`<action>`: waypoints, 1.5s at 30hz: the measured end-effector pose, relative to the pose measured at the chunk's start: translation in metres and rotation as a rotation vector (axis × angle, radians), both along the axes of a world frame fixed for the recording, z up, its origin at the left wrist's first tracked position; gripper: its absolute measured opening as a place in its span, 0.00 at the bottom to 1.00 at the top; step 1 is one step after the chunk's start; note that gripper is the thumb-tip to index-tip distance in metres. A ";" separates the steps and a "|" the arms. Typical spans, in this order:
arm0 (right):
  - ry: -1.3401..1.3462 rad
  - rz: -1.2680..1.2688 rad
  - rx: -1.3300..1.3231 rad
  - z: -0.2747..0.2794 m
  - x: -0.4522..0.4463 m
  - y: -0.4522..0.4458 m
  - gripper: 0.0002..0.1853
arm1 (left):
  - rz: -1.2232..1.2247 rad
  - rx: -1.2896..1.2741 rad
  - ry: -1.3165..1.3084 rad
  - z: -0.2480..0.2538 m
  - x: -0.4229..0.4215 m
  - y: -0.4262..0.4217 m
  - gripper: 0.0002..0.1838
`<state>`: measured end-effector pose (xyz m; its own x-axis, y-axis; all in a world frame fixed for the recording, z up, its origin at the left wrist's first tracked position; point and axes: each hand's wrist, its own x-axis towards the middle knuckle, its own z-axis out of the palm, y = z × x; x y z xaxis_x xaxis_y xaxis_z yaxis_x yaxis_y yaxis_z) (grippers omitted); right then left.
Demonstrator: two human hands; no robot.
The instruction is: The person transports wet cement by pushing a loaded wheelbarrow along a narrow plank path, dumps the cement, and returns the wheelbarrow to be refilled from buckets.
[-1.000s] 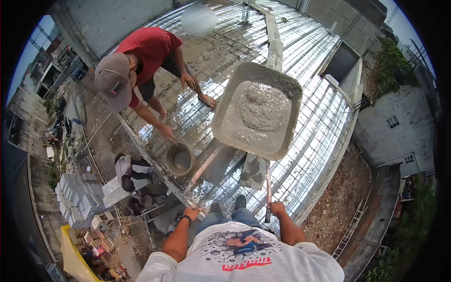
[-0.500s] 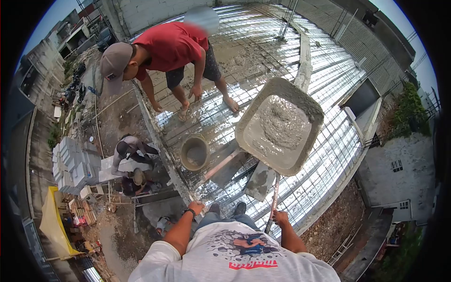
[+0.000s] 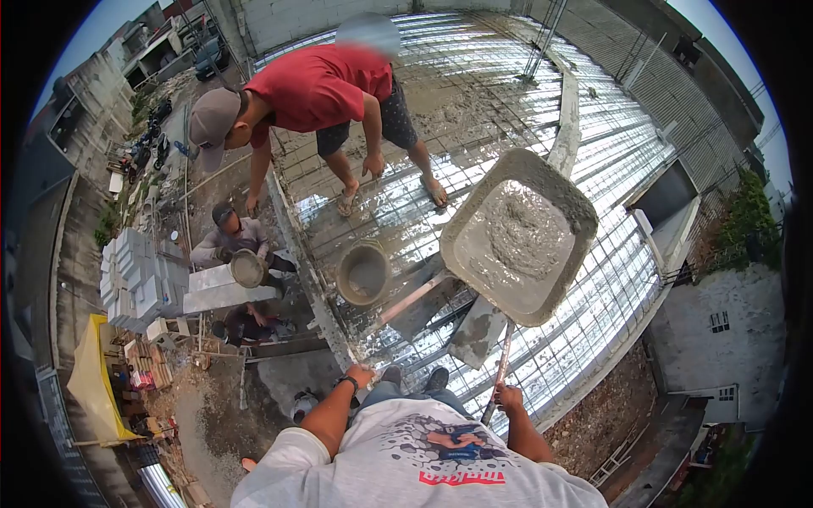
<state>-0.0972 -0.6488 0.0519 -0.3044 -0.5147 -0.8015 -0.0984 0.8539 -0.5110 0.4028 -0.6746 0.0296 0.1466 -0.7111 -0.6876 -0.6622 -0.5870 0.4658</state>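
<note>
A wheelbarrow (image 3: 483,275) with wet concrete (image 3: 521,233) in its tray stands in front of me on the ribbed metal deck. My right hand (image 3: 508,396) is closed around its right handle (image 3: 501,362), near the dark grip. The pinkish left handle (image 3: 412,302) reaches back toward my left hand (image 3: 360,375), which is closed at its end; the grip itself is mostly hidden. Ahead of my left hand, a cement-smeared bucket (image 3: 363,273) rests on the deck.
A co-worker in a red shirt (image 3: 313,85) bends over the deck edge (image 3: 301,241). Below, a person (image 3: 237,237) holds up a bucket (image 3: 247,268) near stacked pale blocks (image 3: 140,284). Steel mesh covers the deck; a board (image 3: 472,332) lies by the wheelbarrow.
The person below has straightened and lifted a bucket toward the deck edge. My view has shifted slightly, and both my hands stay at the handles.
</note>
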 end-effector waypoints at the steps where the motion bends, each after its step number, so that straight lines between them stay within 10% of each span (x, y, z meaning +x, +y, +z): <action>1: -0.007 -0.004 0.003 -0.001 0.000 0.000 0.25 | -0.006 0.010 -0.019 0.004 -0.001 -0.002 0.26; 45: 0.100 0.013 0.024 -0.004 0.038 0.015 0.21 | -0.152 0.041 -0.036 0.017 0.007 -0.040 0.27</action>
